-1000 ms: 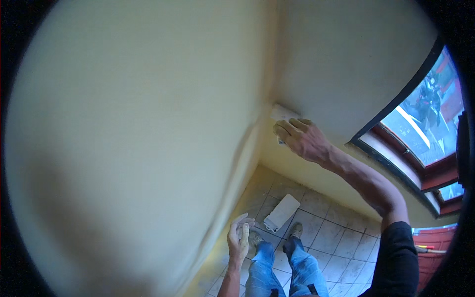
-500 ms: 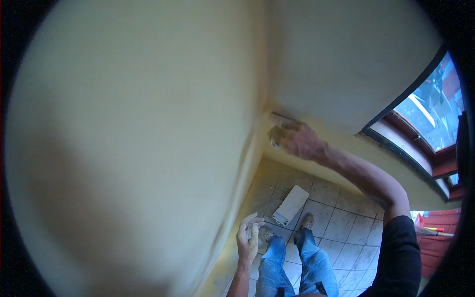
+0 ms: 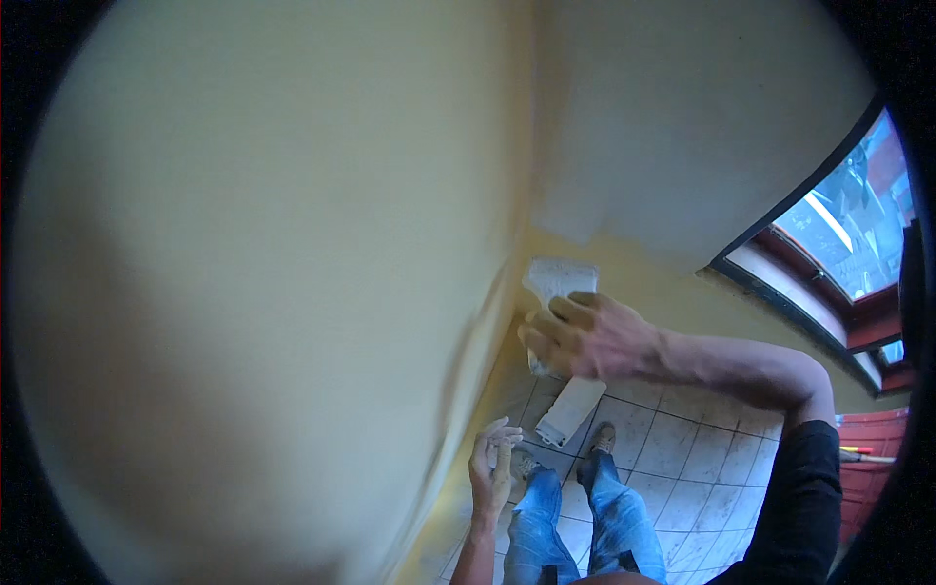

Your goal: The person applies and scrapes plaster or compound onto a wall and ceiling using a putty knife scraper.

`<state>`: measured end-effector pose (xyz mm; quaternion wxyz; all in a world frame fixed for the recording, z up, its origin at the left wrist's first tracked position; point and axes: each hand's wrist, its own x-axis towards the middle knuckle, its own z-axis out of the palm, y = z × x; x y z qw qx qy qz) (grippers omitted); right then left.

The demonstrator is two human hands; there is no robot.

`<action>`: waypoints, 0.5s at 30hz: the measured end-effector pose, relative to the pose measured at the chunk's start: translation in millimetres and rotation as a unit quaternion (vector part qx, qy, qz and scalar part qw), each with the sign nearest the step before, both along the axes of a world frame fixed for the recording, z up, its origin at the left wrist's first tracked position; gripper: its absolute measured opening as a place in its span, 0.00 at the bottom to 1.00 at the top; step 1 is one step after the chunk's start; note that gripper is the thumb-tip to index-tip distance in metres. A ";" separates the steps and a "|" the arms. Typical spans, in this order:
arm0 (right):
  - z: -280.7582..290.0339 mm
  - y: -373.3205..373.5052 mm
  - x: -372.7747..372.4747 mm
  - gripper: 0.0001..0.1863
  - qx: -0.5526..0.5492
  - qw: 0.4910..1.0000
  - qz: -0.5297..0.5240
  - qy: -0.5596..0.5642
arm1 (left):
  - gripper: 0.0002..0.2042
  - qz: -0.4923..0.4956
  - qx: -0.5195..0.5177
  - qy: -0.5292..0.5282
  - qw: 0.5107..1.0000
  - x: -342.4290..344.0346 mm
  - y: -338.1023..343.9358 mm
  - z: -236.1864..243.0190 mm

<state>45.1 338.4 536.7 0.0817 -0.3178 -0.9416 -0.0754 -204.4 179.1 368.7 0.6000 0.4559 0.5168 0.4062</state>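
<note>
we grip a scraper (image 3: pixel 563 277) in our right hand (image 3: pixel 593 337); tilting could gouge the wall (image 3: pixel 682 146) ahead; our left hand (image 3: pixel 491 464) curls, empty.

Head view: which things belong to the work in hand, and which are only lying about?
Likely in use:
flat pale tool, in the right grip
wall beside the window, near the tool

Likely just lying about:
white oblong object on the tiled floor, though its use is unclear
pale stick-like thing by the red panel, far right

Room corner (image 3: pixel 532 136): cream-yellow wall (image 3: pixel 283 244) left, greyish wall (image 3: pixel 682 127) right, yellow lower down; pale tiled floor (image 3: pixel 632 439); dark-edged window (image 3: pixel 846 219) far right, bluish light in glass
</note>
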 end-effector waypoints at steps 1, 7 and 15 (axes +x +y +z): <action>-32.3 15.5 9.9 0.13 0.029 0.999 -0.001 -0.014 | 0.17 0.008 -0.005 -0.015 1.000 2.1 -1.2 -3.3; -13.8 71.0 37.2 0.11 0.050 0.986 -0.113 0.108 | 0.16 -0.013 -0.016 -0.036 0.999 10.5 -4.1 -4.3; 100.6 24.1 5.3 0.12 0.295 0.954 -0.046 0.032 | 0.17 -0.008 -0.014 0.003 1.000 -8.8 -4.7 4.1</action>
